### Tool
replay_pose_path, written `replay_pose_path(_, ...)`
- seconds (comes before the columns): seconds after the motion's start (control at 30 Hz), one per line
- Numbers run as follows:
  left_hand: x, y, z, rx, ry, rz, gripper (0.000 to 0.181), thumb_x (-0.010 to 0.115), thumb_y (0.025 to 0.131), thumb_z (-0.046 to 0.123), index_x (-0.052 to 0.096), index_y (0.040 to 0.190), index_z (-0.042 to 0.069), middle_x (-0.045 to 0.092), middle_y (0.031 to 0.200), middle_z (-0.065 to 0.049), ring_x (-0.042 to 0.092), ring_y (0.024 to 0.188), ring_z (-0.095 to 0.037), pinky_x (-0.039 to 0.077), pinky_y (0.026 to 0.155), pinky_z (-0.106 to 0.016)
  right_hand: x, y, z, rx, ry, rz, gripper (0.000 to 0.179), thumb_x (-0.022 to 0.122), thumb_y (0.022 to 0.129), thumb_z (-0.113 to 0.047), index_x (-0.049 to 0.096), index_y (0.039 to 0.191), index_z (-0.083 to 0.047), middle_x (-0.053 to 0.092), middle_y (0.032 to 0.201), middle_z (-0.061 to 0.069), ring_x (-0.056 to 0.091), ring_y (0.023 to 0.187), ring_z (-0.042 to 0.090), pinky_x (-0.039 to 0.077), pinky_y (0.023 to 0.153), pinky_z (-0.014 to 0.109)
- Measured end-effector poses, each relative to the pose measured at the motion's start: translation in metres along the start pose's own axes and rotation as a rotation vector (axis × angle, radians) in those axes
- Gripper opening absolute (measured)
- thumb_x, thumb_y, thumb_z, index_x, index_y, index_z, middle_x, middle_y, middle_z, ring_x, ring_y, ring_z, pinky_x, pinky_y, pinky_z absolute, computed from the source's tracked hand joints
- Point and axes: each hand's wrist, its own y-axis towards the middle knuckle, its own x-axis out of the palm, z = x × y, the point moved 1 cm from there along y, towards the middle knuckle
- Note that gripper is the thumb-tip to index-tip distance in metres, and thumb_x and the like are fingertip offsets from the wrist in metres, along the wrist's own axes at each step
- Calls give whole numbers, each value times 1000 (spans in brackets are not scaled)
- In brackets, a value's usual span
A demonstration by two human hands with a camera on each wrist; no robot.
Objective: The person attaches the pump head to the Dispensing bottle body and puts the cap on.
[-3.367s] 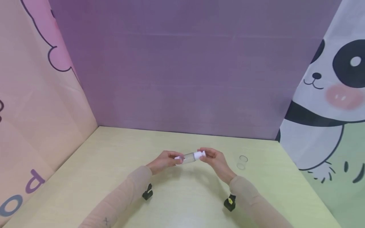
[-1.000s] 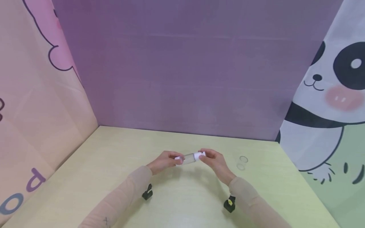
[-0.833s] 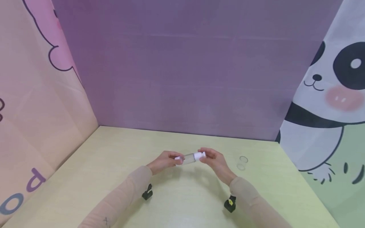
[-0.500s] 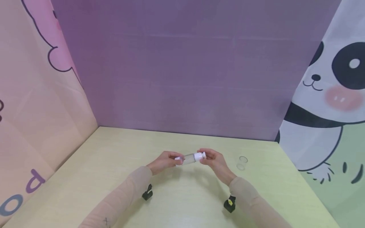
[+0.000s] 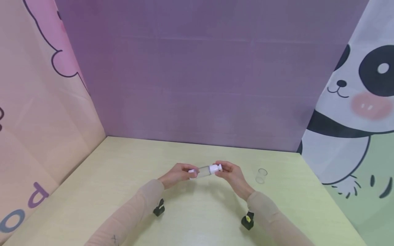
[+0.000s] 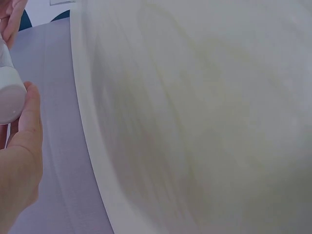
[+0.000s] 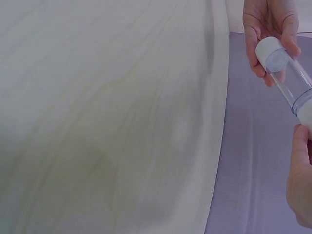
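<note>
Both hands hold a small clear pump bottle (image 5: 204, 171) lengthwise between them, above the table. My left hand (image 5: 176, 175) pinches its white base (image 5: 191, 173) between thumb and fingers. At the other end, my right hand (image 5: 233, 175) grips the white pump collar (image 5: 213, 168), fingers behind and thumb in front. The right wrist view shows the transparent, tilted barrel (image 7: 294, 84) with a pale disc (image 7: 277, 61) inside near the base. In the left wrist view the white bottom (image 6: 12, 97) faces the camera, and most of the bottle lies out of frame.
A clear open cylinder (image 5: 261, 176), like a cap, lies on the pale wood-look table (image 5: 197, 218) to the right of my right hand. A purple backdrop (image 5: 197, 85) stands behind, with printed panels at left and right. Black wrist cameras (image 5: 159, 208) hang under both sleeves.
My right thumb and fingers shift slightly around the pump collar; the thumb overlapped more of the white end a second ago. The bottle and my left hand stay in nearly the same place.
</note>
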Motion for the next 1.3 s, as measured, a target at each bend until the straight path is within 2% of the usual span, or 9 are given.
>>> replay_pose_path(0.37,0,1,-2,11,-11,-6,38,66,84,22,61,118,8,59,119,-6,55,101,-18,42,93,-45,1,1,1,13,-15,32,41,67,80,-4,56,120,0,62,115,16,61,97,16,48,90,33)
replay_pose_path(0.93,1,-1,-2,23,-18,6,32,66,84,20,63,114,9,60,118,-7,56,99,-17,44,90,-42,1,-1,5,16,-52,56,41,71,78,-16,60,116,-5,64,111,11,61,97,17,47,91,36)
replay_pose_path(1.3,-1,0,-3,26,-18,-12,34,67,83,23,63,115,12,59,119,-6,55,101,-19,42,93,-46,2,-2,3,26,-76,61,44,70,80,-18,57,119,-3,64,111,10,60,97,17,47,91,36)
